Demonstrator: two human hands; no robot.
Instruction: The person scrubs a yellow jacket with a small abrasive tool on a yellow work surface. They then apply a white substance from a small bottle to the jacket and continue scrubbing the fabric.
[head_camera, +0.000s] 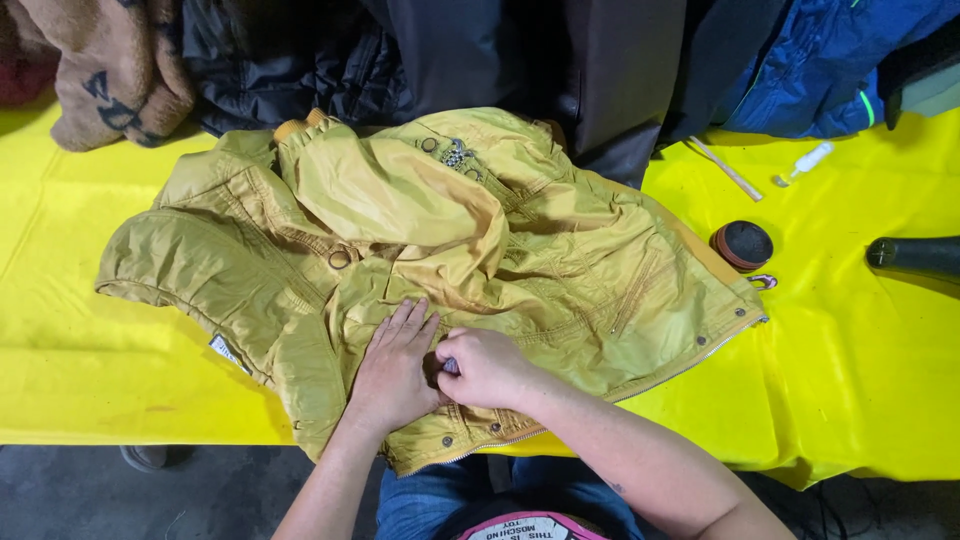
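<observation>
a crumpled mustard jacket (420, 270) covers the middle of the yellow table (100, 370), with both hands (440, 370) resting on its near hem. bare table lies open to the left of the jacket and along the near edge. to the right, a round dark tin (742, 245), a wooden stick (728, 170), a small white bottle (805, 163) and a dark bottle (915, 256) stand in the way. a heap of dark coats (480, 60) and a brown blanket (110, 70) block the far edge.

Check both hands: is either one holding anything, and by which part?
The right hand pinches a small object, too hidden to identify, against the mustard-yellow jacket near its front hem. The left hand lies flat on the jacket, gripping nothing.
</observation>
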